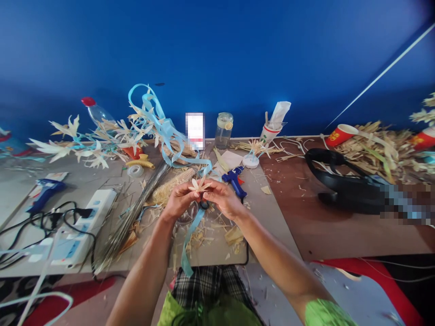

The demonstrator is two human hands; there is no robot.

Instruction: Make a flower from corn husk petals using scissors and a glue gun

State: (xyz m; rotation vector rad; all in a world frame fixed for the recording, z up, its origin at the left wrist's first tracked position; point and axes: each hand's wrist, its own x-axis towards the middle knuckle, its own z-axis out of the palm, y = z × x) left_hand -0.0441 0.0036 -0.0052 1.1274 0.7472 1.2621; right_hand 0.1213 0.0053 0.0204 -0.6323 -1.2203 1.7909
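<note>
Between my two hands, over the front middle of the table, is a small pale flower of dried husk (200, 185) with pointed petals fanned upward. My left hand (180, 198) pinches its base from the left. From the other side, the fingers of my right hand (224, 199) are closed on the same flower, thumbs nearly meeting. Fingers cover the flower's lower part. A light blue ribbon (193, 235) hangs below my hands toward the table edge. Just beyond my right hand lies a blue glue gun (234, 180), and a corn cob (171, 186) lies beyond my left.
Thin wires (131, 217) lie in a bundle at left, near a white power strip (90, 226) and another blue glue gun (45, 192). Husk flowers with ribbon (98, 140), a clear bottle (223, 131) and a white cup (271, 132) stand behind. A black object (350, 185) lies right.
</note>
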